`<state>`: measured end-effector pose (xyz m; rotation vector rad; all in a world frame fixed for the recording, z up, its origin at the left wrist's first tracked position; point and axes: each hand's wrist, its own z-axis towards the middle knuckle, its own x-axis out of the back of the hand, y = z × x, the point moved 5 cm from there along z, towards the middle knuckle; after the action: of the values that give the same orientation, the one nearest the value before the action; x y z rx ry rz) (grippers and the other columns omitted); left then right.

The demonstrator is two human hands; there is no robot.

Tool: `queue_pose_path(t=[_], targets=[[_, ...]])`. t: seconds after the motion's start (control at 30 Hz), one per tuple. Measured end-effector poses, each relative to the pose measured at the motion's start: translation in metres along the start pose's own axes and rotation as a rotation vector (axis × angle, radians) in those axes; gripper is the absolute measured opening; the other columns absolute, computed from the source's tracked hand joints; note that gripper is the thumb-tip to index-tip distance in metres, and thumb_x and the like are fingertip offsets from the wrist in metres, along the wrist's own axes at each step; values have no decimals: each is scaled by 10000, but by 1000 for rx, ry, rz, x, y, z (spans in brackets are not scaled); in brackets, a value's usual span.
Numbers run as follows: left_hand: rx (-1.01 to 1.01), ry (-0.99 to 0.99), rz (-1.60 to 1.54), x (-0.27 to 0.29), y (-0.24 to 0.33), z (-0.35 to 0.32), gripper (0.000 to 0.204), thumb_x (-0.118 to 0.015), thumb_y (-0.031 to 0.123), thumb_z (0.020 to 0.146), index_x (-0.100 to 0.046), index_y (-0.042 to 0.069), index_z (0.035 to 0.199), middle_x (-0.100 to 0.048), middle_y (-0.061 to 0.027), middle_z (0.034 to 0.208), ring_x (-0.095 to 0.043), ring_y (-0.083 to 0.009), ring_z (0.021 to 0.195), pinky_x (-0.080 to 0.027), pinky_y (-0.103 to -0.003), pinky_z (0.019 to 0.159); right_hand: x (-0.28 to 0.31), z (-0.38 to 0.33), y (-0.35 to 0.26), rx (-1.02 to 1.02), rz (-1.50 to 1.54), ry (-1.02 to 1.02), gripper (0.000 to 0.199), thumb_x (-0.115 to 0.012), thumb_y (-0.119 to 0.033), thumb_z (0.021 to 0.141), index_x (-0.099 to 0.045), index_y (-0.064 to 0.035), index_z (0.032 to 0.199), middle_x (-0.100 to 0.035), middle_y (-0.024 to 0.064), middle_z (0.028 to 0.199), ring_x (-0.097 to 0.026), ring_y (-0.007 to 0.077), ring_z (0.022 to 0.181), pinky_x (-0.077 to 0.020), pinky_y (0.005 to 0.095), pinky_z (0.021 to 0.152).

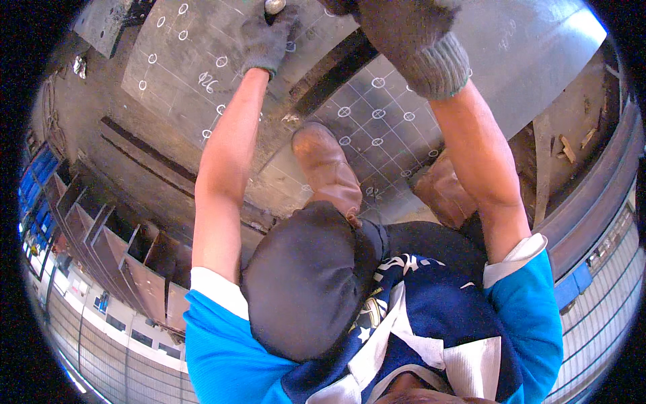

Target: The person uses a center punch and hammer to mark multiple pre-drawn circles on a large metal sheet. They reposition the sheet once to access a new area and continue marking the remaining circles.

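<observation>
My left hand (266,42), in a grey knit glove, is closed over a steel plate (178,67) at the top of the view. A rounded shiny metal end of a tool (274,7) shows at its fingers; the rest of that tool is hidden. White chalk lines and small circles cover the plate. My right hand (417,44), in a dark glove with a grey cuff, is raised over a second chalk-marked plate (431,121). Its fingers are dark and cut by the top edge, so what they hold, if anything, cannot be made out.
A dark straight gap (335,73) runs between the plates. My brown boots (330,165) stand at their near edges. Long steel beams (585,182) lie at the right; rusty steel sections (145,262) stand at the left. Wood scraps (568,148) lie on the floor.
</observation>
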<state>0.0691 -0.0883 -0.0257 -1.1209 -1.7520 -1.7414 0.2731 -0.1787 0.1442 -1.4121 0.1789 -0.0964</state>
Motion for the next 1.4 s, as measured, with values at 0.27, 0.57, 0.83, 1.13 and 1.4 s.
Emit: queue_pose_path(t=[0.27, 0.57, 0.83, 1.13, 1.4], targets=[[-115, -35, -193, 3, 26, 1, 403, -739, 391, 945, -729, 48, 1158, -781, -136, 1058, -734, -297, 937, -570, -434, 855, 31, -40, 100, 111, -1031, -305, 185, -595, -171, 933, -611, 10, 972, -650, 228, 790, -663, 420, 766, -522, 472, 673], [269, 172, -909, 11, -9, 1, 187, -741, 195, 980, -717, 43, 1087, -739, -48, 982, -673, -144, 853, -566, -327, 749, 42, -131, 76, -880, -26, 264, 391, -339, -449, 1097, -515, -158, 904, -420, -45, 645, -393, 98, 514, -323, 297, 464], [20, -75, -546, -25, 28, -11, 235, -743, 222, 990, -722, 28, 1121, -744, -45, 981, -673, -147, 847, -563, -324, 747, 81, -131, 89, -901, -177, 280, 295, -508, -311, 1080, -628, -66, 969, -552, 28, 659, -531, 156, 516, -411, 348, 462], [56, -153, -438, -25, 78, -15, 290, -721, 244, 1001, -761, 7, 1162, -782, -82, 1043, -712, -180, 932, -570, -349, 832, 76, -117, 74, -760, -65, 326, 358, -377, -334, 1058, -501, -141, 785, -415, -7, 588, -380, 140, 469, -310, 348, 448], [134, -139, -656, -42, 58, -10, 220, -736, 183, 997, -755, 21, 1144, -772, -55, 1050, -701, -150, 929, -570, -314, 830, 75, -118, 68, -790, -79, 316, 357, -382, -360, 1066, -509, -129, 824, -428, -2, 591, -391, 143, 460, -321, 349, 438]])
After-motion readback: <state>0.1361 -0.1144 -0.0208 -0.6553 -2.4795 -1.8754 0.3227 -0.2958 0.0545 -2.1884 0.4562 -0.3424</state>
